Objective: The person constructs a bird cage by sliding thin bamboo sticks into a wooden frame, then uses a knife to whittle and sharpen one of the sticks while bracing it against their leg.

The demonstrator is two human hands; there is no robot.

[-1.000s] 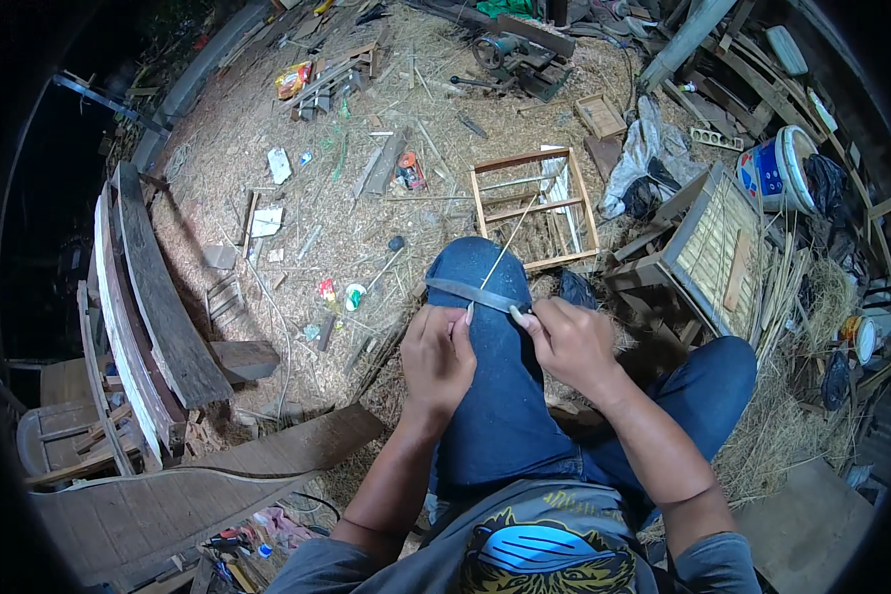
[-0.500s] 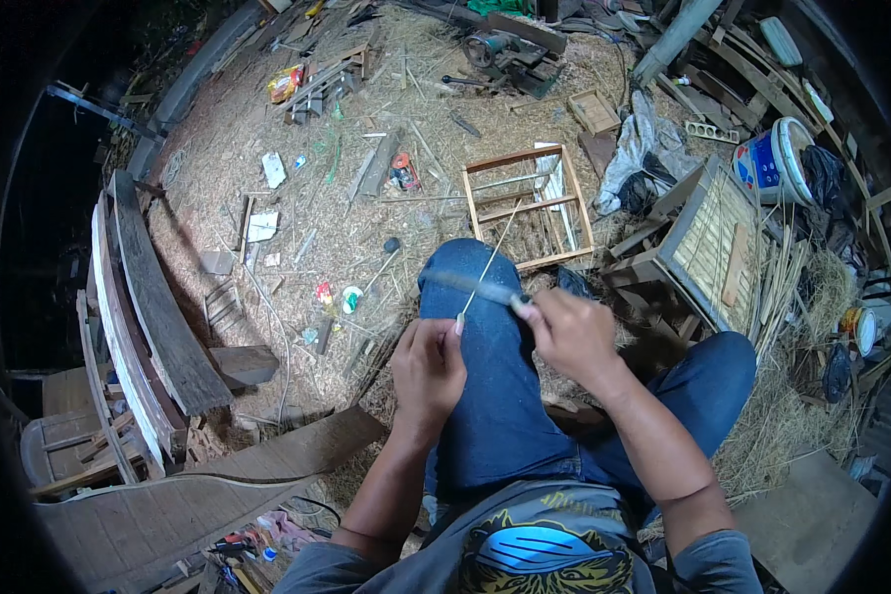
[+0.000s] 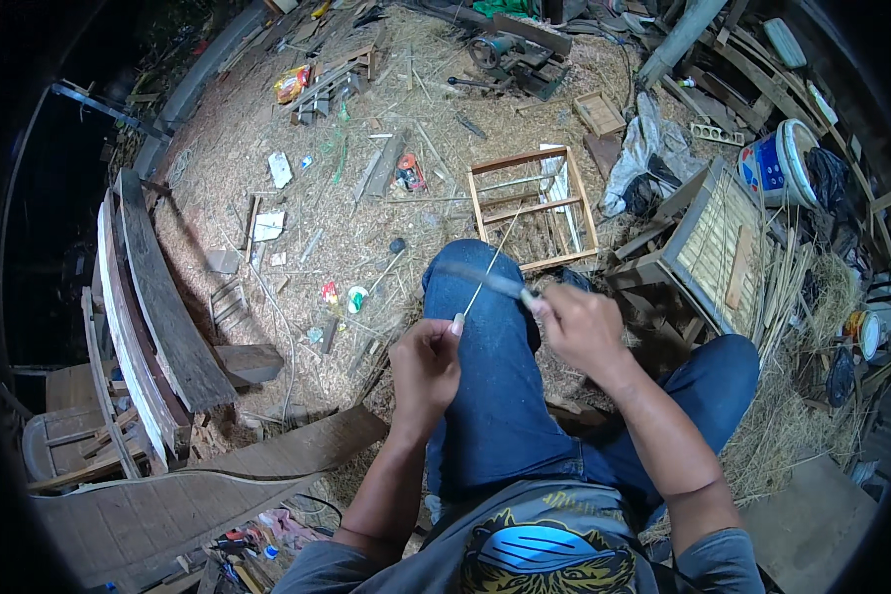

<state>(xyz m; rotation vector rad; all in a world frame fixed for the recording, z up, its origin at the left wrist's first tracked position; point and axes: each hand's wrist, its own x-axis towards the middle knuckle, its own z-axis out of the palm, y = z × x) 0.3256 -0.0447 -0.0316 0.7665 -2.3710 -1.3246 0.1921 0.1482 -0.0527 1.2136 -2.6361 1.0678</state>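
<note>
My left hand (image 3: 424, 368) pinches a thin pale bamboo stick (image 3: 493, 259) that points away toward a wooden frame. My right hand (image 3: 578, 327) grips the handle of a knife (image 3: 480, 278), whose blurred blade lies across the stick just above my raised left knee (image 3: 475, 297) in blue jeans. Both hands sit close together over that thigh. My other leg (image 3: 703, 386) is stretched to the right.
A small wooden cage frame (image 3: 531, 206) lies just beyond the knee on ground covered with shavings. A slatted panel (image 3: 715, 247) and a bundle of sticks (image 3: 790, 287) are at right, a bucket (image 3: 774, 164) behind them. Curved planks (image 3: 139, 317) lie at left.
The left hand has drawn back toward my body along the stick. The knife blade has swung across the stick and the right hand has shifted slightly right.
</note>
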